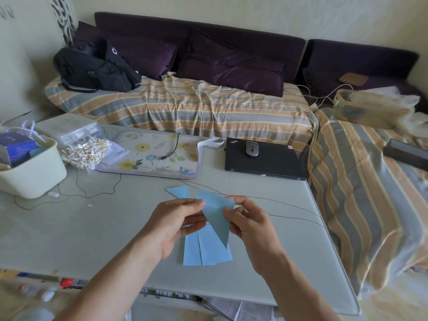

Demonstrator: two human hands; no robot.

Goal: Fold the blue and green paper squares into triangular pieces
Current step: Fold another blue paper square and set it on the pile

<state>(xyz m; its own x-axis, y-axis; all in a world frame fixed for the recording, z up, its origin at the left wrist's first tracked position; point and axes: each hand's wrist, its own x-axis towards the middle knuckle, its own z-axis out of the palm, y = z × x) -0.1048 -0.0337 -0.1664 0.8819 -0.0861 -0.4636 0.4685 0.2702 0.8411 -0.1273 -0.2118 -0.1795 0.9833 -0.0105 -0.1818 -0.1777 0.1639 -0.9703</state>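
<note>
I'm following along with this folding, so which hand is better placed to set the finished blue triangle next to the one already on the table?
Probably the left hand. It pinches the held triangle at the corner nearest the finished triangle, which lies just beyond its fingertips. The right hand is farther off.

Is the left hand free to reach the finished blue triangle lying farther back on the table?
Probably not yet: the left hand pinches the held paper; otherwise nothing blocks the blue triangle just beyond.

The folded triangle (216,216) is matt, smooth blue paper. The worktop (92,223) looks smooth with a slight sheen. Striped cloth, wrinkled, covers the sofa (196,107). The laptop (264,158) is matt black.
</note>
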